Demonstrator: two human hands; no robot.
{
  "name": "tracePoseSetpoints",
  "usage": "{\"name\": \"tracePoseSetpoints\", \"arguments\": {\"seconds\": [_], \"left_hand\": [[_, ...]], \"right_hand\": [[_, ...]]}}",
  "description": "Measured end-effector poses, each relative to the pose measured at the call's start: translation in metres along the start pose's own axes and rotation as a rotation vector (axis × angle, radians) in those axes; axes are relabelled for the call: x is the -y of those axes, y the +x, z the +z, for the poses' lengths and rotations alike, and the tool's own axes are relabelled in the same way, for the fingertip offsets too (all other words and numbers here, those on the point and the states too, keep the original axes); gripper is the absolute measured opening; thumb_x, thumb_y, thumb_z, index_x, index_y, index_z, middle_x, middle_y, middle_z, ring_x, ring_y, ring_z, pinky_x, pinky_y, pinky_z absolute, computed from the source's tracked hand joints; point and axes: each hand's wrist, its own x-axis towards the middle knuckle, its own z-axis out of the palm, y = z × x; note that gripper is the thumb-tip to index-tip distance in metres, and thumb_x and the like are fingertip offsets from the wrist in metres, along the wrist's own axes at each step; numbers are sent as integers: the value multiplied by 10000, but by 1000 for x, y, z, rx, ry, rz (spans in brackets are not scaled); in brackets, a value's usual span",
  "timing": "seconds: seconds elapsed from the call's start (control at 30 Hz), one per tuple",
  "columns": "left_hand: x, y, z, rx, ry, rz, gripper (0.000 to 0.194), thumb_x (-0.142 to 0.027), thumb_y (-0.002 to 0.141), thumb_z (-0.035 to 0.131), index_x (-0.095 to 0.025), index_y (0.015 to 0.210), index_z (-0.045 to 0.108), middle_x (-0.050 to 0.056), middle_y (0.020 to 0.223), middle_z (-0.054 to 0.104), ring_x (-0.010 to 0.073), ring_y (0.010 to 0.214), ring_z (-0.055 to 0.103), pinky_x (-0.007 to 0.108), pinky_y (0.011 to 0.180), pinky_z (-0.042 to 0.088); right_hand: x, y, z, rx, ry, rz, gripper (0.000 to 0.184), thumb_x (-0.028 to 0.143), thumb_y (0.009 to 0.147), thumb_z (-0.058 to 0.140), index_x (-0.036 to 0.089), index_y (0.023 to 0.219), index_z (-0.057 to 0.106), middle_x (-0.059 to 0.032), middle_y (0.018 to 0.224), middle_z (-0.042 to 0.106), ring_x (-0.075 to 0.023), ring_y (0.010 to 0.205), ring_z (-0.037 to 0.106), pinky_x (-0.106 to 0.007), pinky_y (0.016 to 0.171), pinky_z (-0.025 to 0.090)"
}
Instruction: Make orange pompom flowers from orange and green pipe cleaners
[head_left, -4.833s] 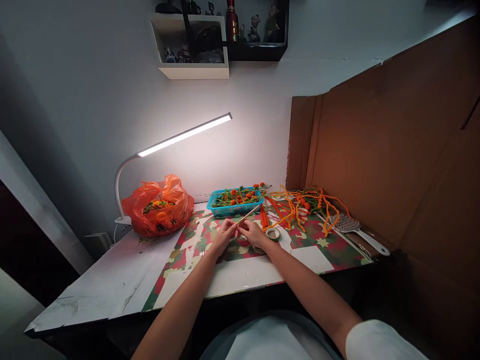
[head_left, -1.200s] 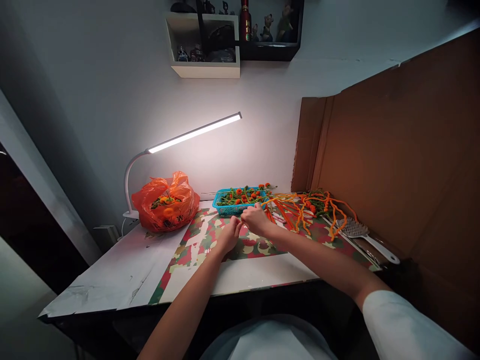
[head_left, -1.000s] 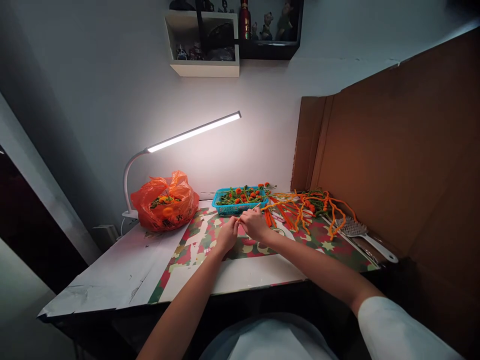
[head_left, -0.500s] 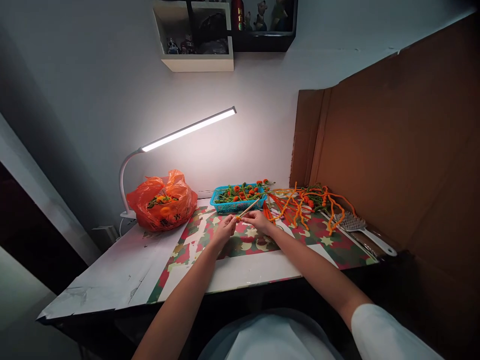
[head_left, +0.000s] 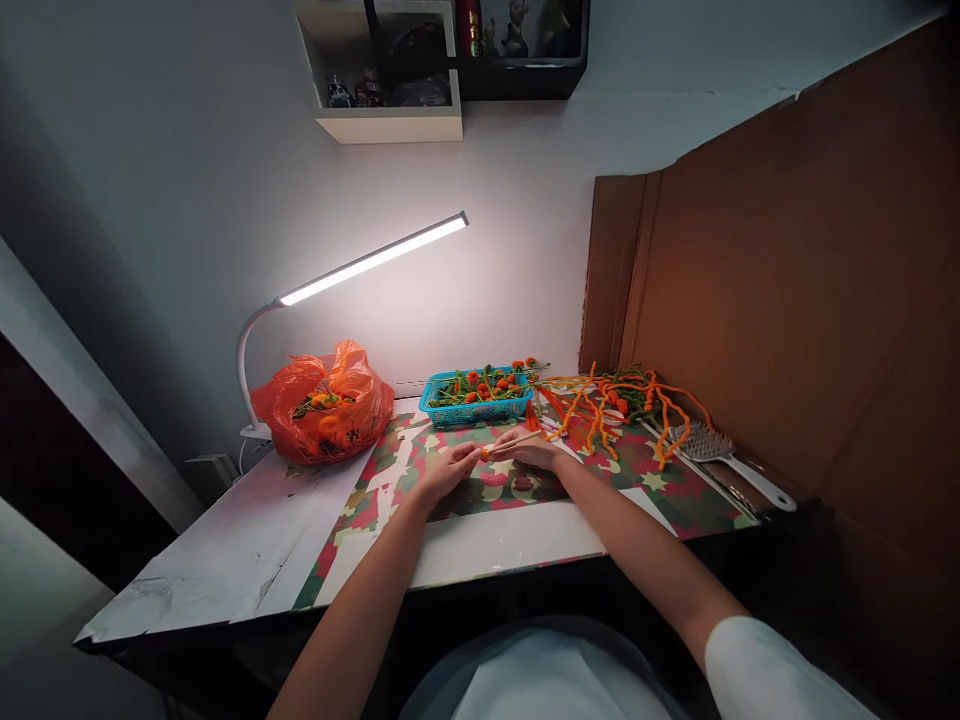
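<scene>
My left hand [head_left: 451,470] has its fingertips closed on a small orange fuzzy piece [head_left: 484,454], which looks like chenille stem. My right hand [head_left: 529,448] is closed at the same piece, with a thin pale wooden stick [head_left: 516,443] lying across its fingers. The stick's left end meets the orange piece and its other end points right, slightly up. Both hands are low over the patterned mat, fingertips close together. Just beyond them stands a blue basket [head_left: 480,411] holding orange pompom flowers [head_left: 482,390] with green stems.
An orange plastic bag [head_left: 330,440] with flowers stands left, beside a lit desk lamp [head_left: 375,262]. Orange chenille stems [head_left: 600,420] lie tangled at right, near a hairbrush [head_left: 739,465]. A cardboard sheet [head_left: 750,280] walls off the right side.
Both hands have come slightly lower and nearer to me. The stick has swung from a steep slant to a flatter one, now lying over the right hand's fingers.
</scene>
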Motion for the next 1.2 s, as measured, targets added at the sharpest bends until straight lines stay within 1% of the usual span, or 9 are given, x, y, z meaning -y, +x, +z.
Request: {"name": "tracePoseSetpoints", "arguments": {"seconds": [0.17, 0.27, 0.4, 0.53, 0.7, 0.87, 1.0, 1.1, 1.2], "left_hand": [[-2, -2, 0, 67, 254, 52, 379, -526, 808, 472, -179, 724, 597, -27, 611, 451, 112, 569, 369, 227, 529, 276], [0, 1, 0, 75, 368, 75, 364, -484, 831, 444, -179, 719, 608, -13, 661, 524, 123, 621, 423, 221, 575, 330], [4, 3, -2, 2, 441, 111, 356, -446, 851, 415, -178, 749, 627, -13, 640, 541, 131, 614, 445, 225, 590, 339], [5, 4, -3, -144, 422, 102, 304, -416, 821, 474, -192, 727, 657, 5, 612, 582, 160, 618, 498, 237, 593, 354], [7, 7, -1, -310, 278, 76, 217, -400, 728, 600, -217, 618, 636, 16, 543, 568, 196, 642, 528, 234, 553, 342], [10, 10, -1, -422, 338, 102, 238, -375, 760, 553, -206, 608, 622, 12, 529, 541, 172, 577, 483, 237, 536, 307], [11, 12, -2, -480, 404, 114, 300, -374, 803, 468, -190, 608, 603, -5, 506, 482, 152, 524, 440, 244, 530, 290], [12, 13, -3, -482, 342, 87, 315, -403, 795, 455, -179, 637, 610, -17, 502, 455, 143, 513, 415, 245, 521, 285], [15, 14, -4, -462, 240, 72, 333, -444, 783, 466, -171, 674, 623, -25, 518, 451, 134, 524, 406, 238, 518, 289]], "right_hand": [[14, 2, -16, 141, -308, 133, 373, 464, 594, 742, 119, 735, 719, 12, 571, 589, -86, 516, 456, -217, 499, 311], [30, 8, -19, 208, -603, 89, 238, 358, 649, 724, 136, 737, 729, 5, 603, 625, -98, 551, 490, -224, 542, 311], [52, 8, -2, 51, -1124, -101, 82, 233, 751, 658, 182, 742, 721, -25, 757, 696, -141, 722, 572, -284, 738, 293], [51, 4, 18, -99, -1342, -227, 194, 228, 867, 538, 172, 767, 694, -66, 860, 694, -179, 841, 562, -333, 774, 237], [35, 6, 25, -230, -1386, -308, 211, 176, 894, 476, 157, 780, 653, -76, 842, 666, -179, 819, 536, -338, 744, 214], [33, 10, 30, -306, -1319, -312, 231, 209, 912, 458, 162, 792, 650, -59, 822, 651, -171, 803, 530, -326, 738, 216], [31, 10, 36, -374, -1184, -310, 252, 220, 923, 447, 162, 818, 669, -60, 835, 652, -158, 794, 529, -311, 736, 235], [26, 8, 36, -420, -1030, -348, 230, 223, 904, 484, 164, 828, 692, -57, 806, 658, -159, 787, 544, -305, 749, 276], [19, 5, 34, -429, -768, -371, 234, 273, 894, 506, 183, 854, 718, -53, 781, 669, -154, 741, 560, -284, 714, 341]]}}
